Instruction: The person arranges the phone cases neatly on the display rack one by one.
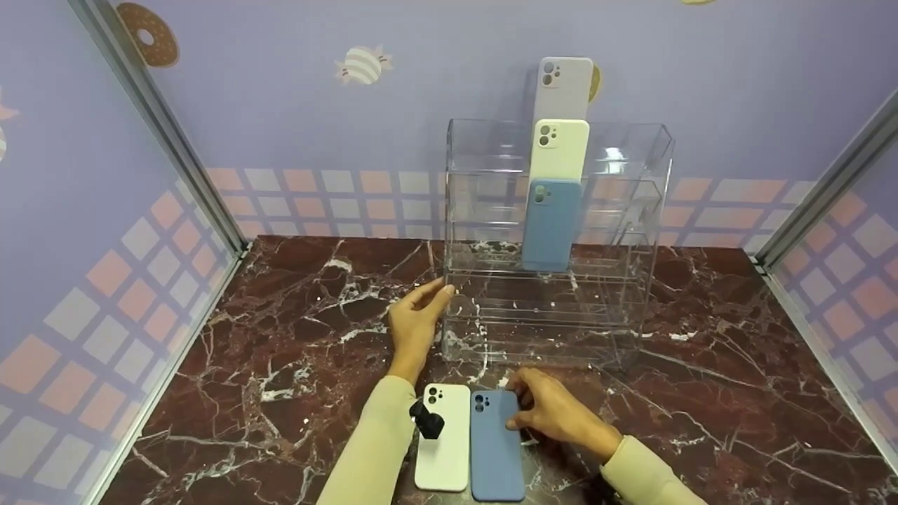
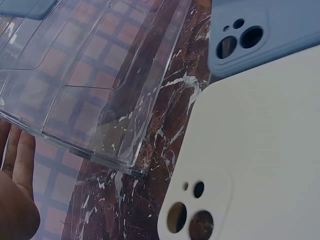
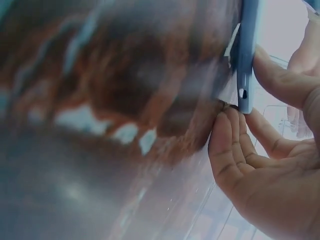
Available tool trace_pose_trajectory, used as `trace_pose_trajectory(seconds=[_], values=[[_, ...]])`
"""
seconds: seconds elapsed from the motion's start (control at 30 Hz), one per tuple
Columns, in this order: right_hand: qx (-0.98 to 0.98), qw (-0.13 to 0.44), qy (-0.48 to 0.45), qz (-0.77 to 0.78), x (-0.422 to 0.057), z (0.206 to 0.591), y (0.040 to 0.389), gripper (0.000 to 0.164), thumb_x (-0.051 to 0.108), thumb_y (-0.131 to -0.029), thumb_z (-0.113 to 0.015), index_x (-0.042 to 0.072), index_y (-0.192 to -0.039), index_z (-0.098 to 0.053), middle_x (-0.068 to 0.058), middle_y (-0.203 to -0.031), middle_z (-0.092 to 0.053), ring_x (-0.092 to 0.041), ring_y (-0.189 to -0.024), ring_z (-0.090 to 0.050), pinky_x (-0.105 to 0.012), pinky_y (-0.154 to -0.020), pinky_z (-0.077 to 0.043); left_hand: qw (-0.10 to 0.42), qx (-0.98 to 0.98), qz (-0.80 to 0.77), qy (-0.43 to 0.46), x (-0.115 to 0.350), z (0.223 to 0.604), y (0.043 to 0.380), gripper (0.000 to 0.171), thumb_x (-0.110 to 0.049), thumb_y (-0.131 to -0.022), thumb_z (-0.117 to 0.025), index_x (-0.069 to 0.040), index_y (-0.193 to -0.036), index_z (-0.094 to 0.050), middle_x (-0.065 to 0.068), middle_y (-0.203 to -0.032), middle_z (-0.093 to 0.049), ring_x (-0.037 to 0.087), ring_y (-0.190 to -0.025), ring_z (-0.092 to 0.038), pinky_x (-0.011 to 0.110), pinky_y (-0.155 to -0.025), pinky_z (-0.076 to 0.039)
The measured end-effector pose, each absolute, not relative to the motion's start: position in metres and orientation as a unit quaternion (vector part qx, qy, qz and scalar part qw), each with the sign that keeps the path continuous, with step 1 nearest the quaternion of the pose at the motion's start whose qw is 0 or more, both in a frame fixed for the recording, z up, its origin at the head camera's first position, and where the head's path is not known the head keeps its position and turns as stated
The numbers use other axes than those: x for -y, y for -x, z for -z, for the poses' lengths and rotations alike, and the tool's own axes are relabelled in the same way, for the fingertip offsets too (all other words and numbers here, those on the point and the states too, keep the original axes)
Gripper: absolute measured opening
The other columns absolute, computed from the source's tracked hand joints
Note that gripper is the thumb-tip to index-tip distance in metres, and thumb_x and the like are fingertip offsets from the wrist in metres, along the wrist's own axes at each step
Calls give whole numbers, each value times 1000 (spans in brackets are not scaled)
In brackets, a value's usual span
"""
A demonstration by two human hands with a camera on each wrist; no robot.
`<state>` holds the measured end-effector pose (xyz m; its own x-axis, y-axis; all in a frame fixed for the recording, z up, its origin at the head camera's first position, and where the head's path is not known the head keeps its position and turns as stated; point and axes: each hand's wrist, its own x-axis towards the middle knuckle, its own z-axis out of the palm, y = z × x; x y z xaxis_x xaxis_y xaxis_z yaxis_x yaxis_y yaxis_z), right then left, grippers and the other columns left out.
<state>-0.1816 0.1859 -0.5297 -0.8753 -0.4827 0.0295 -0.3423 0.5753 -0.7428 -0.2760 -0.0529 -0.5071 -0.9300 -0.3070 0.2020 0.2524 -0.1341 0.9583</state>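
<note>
A blue-grey phone case (image 1: 497,449) lies back up on the marble-patterned table. My right hand (image 1: 554,410) holds it near its upper right corner. In the right wrist view the thumb (image 3: 280,75) is on the case's face and the curled fingers (image 3: 230,145) are at its end. Beside it on the left is a white phone case (image 1: 443,456), partly covered by a black wrist-worn piece (image 1: 426,421). My left hand (image 1: 415,326) touches the left side of a clear tiered rack (image 1: 491,298), its fingers (image 2: 24,160) fairly straight along the edge.
Three phone cases stand in a column on the rack's tiers: pale lilac (image 1: 561,98) at the top, white (image 1: 559,151) in the middle, blue (image 1: 551,228) lowest. Purple patterned walls (image 1: 316,119) enclose the table (image 1: 302,308) at the back and sides.
</note>
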Motion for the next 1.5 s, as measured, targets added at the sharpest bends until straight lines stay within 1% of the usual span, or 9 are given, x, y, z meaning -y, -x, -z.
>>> trace_pose_trajectory(seconds=[0.17, 0.37, 0.5, 0.73, 0.87, 1.0, 1.23, 1.4, 1.5], values=[[-860, 113, 221, 447, -190, 527, 186, 44, 10, -79, -95, 0, -112, -68, -4, -98, -69, -23, -89, -66, -33, -80, -60, 178, 616, 767, -20, 53, 507, 276, 32, -4, -91, -85, 11, -118, -75, 16, -100, -80, 22, -88, -79, 31, -81, -65], [-829, 108, 219, 503, -199, 516, 193, 38, 5, -84, -90, -5, -116, -71, -8, -104, -71, -25, -91, -69, -29, -82, -62, 183, 623, 760, -22, 52, 508, 278, 33, -5, -90, -86, 10, -118, -76, 16, -97, -80, 20, -84, -78, 29, -78, -65], [-825, 89, 223, 511, -204, 503, 196, 33, 6, -84, -89, -2, -113, -74, -8, -102, -73, -22, -89, -70, -30, -80, -63, 188, 624, 758, -24, 52, 507, 278, 31, -4, -90, -86, 9, -116, -77, 16, -95, -80, 19, -81, -77, 31, -76, -65], [-825, 51, 235, 512, -209, 481, 196, 23, 6, -89, -86, 3, -110, -77, -7, -98, -76, -22, -86, -72, -30, -78, -63, 186, 627, 756, -18, 53, 505, 276, 29, -6, -91, -85, 6, -116, -78, 15, -97, -80, 17, -82, -77, 33, -77, -65], [-820, 41, 234, 520, -210, 470, 195, 20, 4, -91, -82, 2, -111, -78, -10, -101, -77, -27, -85, -74, -32, -75, -65, 187, 635, 749, -14, 54, 507, 276, 33, -8, -91, -85, 8, -119, -76, 14, -99, -80, 18, -85, -77, 33, -79, -65], [-814, 24, 230, 532, -213, 460, 198, 20, 2, -92, -81, 0, -111, -78, -12, -103, -78, -31, -84, -75, -34, -73, -65, 193, 641, 743, -13, 54, 508, 277, 34, -8, -91, -86, 10, -118, -76, 14, -100, -80, 16, -86, -77, 29, -78, -65], [-815, -9, 193, 546, -223, 440, 208, 20, 0, -91, -81, 0, -111, -77, -12, -104, -78, -25, -85, -74, -33, -76, -65, 196, 638, 745, -18, 52, 508, 278, 33, -7, -90, -86, 10, -117, -76, 15, -99, -80, 14, -85, -77, 25, -76, -63], [-816, -29, 174, 550, -232, 422, 217, 20, -3, -91, -80, -2, -111, -76, -15, -102, -77, -28, -82, -74, -31, -69, -65, 190, 631, 752, -21, 52, 506, 277, 31, -6, -90, -86, 8, -117, -77, 15, -99, -80, 15, -85, -77, 27, -77, -64], [-820, -45, 171, 545, -237, 409, 223, 21, -3, -92, -80, -1, -112, -77, -15, -104, -77, -29, -83, -74, -31, -71, -65, 187, 626, 757, -22, 52, 506, 276, 31, -5, -90, -86, 8, -116, -77, 15, -100, -80, 15, -85, -77, 27, -77, -64]])
